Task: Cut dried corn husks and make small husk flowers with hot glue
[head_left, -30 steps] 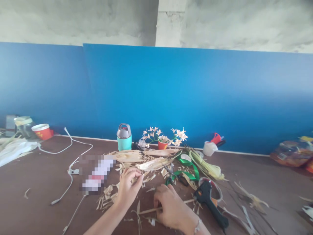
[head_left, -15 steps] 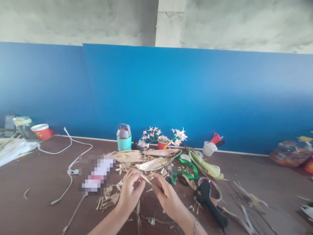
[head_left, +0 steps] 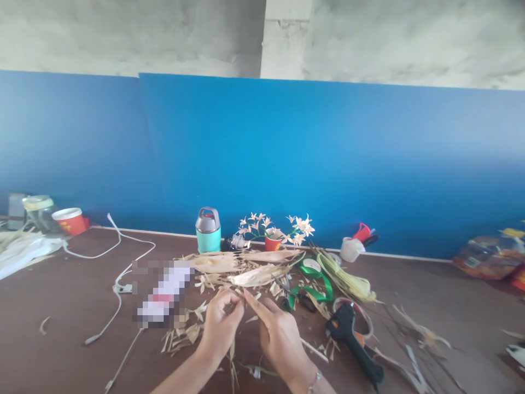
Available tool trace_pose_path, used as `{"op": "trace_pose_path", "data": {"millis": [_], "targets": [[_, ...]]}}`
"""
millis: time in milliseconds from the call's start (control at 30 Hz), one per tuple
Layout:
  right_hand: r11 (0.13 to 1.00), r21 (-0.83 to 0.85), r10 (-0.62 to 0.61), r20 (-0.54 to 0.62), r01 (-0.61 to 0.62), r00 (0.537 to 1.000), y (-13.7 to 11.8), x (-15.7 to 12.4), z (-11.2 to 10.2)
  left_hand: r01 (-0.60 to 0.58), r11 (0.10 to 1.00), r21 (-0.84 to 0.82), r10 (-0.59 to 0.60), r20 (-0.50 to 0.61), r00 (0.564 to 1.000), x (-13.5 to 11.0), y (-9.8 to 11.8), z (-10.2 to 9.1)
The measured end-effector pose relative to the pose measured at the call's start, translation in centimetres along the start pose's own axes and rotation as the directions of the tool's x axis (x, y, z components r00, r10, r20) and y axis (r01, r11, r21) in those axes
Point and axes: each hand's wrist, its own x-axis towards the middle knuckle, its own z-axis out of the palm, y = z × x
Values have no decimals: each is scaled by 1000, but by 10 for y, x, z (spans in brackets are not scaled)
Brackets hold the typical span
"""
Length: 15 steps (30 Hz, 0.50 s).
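My left hand (head_left: 221, 320) is closed in a pinch, thumb against fingers, above the middle of the littered table. Close against its fingertips, my right hand (head_left: 282, 335) has its index finger stretched to the pinch and the other fingers curled. A thin pale husk strip (head_left: 315, 350) sticks out behind the right hand, in line with the pinched fingertips; its middle is hidden by that hand. Just beyond lie dried corn husks (head_left: 256, 275), with husk scraps (head_left: 180, 334) to the left. Scissors (head_left: 305, 302) and green ribbon (head_left: 324, 287) lie beyond the right hand.
A black glue gun (head_left: 348, 339) lies right of my hands beside a tape roll (head_left: 369, 323). Husk flowers (head_left: 302, 227) stand in a red cup (head_left: 273, 241) near a turquoise flask (head_left: 209, 238). A white cable (head_left: 118, 273) runs at left. The blue panel (head_left: 262, 153) borders the table.
My right hand has turned, its back now more upward and its index finger reaching to the left fingertips. The strip end between the hands is now covered; a length shows behind the right hand.
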Motion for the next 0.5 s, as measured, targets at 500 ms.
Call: {"op": "trace_pose_path", "data": {"millis": [500], "targets": [[893, -433, 112, -60, -127, 992, 1, 5, 12, 130, 992, 11, -129, -38, 991, 2, -4, 5]]}}
